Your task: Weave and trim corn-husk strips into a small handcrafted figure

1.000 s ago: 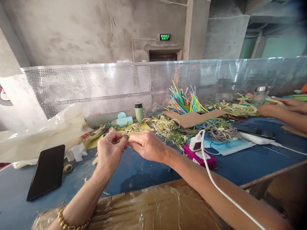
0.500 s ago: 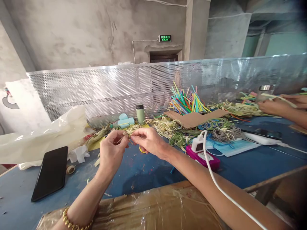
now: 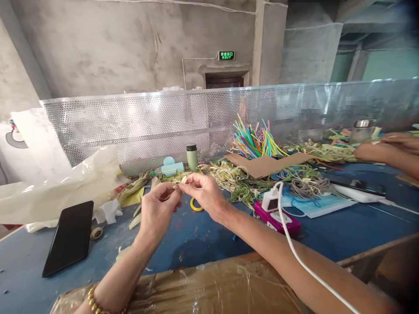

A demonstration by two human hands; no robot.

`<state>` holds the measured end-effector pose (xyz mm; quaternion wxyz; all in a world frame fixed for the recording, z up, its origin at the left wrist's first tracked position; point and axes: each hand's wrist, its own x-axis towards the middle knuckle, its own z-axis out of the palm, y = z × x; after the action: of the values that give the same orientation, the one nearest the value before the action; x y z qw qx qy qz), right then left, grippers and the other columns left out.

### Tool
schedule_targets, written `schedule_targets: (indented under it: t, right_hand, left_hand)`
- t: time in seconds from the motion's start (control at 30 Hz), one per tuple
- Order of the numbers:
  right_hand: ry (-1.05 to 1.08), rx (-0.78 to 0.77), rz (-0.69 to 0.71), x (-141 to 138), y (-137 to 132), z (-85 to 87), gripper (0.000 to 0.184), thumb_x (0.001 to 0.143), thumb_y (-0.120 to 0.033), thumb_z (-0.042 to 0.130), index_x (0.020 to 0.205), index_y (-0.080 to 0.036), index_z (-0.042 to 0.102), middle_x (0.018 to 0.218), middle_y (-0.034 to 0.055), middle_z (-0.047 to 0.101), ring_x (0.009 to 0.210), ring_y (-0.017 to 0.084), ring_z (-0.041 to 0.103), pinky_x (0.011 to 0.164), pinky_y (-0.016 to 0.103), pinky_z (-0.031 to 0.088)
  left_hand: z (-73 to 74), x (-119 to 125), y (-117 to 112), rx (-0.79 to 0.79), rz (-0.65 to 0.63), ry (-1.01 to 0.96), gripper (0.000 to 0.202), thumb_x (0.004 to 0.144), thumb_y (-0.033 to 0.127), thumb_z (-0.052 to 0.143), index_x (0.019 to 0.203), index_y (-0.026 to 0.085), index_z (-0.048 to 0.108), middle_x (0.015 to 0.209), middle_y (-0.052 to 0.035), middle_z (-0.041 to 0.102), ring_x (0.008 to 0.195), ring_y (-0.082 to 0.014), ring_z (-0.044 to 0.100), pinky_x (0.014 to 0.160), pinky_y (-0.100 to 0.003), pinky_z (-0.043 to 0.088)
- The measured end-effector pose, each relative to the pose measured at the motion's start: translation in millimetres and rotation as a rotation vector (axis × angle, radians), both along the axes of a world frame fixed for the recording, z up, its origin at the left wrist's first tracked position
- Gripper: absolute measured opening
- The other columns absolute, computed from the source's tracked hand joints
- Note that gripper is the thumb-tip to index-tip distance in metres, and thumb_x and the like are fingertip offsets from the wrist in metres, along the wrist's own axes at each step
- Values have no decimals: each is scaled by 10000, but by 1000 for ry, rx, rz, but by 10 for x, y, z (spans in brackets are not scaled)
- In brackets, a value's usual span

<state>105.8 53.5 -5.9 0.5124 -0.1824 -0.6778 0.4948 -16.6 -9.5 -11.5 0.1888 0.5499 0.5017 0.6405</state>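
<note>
My left hand (image 3: 159,209) and my right hand (image 3: 204,194) meet fingertip to fingertip above the blue table (image 3: 203,235). Both pinch a small pale strip (image 3: 183,181) between thumb and fingers; its shape is too small to make out. A yellow ring (image 3: 195,206) lies on the table just under my right hand. A gold bracelet (image 3: 93,301) sits on my left wrist.
A black phone (image 3: 69,237) lies at the left beside crumpled plastic sheet (image 3: 62,187). A heap of pale and green strips (image 3: 235,176), coloured strips (image 3: 255,140), a green flask (image 3: 192,157), a pink charger (image 3: 278,216) with white cable, a taped cardboard box (image 3: 212,285) in front. Another person's hands (image 3: 386,150) work far right.
My hands have lifted slightly and moved right, still pinched together on the strip. The yellow ring under my right hand has come into view. The camera has tilted a little.
</note>
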Motion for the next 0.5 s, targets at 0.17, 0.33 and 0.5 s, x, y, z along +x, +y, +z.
schedule_targets:
  t: [0.17, 0.33, 0.5]
  right_hand:
    - [-11, 53, 119, 77, 15, 54, 255, 731, -375, 736, 726, -153, 612, 683, -9, 593, 638, 109, 515, 625, 259, 418]
    - [-78, 162, 76, 107, 96, 28, 246, 766, -377, 720, 778, -146, 636, 740, 1, 626, 669, 105, 529, 653, 254, 425]
    - [-148, 191, 21, 89, 118, 19, 252, 762, -374, 720, 812, -135, 656, 718, 10, 628, 637, 105, 522, 607, 250, 412]
  left_hand:
    - [18, -11, -45, -58, -186, -177, 148, 736, 283, 681, 711, 141, 649, 527, -5, 622, 489, -96, 513, 502, -214, 416]
    - [0, -19, -41, -84, -293, -306, 166, 695, 279, 714, 717, 127, 651, 563, -13, 633, 516, -111, 560, 497, -221, 430]
    - [1, -16, 5, -64, -246, -352, 175, 665, 270, 731, 718, 120, 658, 592, -9, 625, 533, -119, 584, 487, -223, 436]
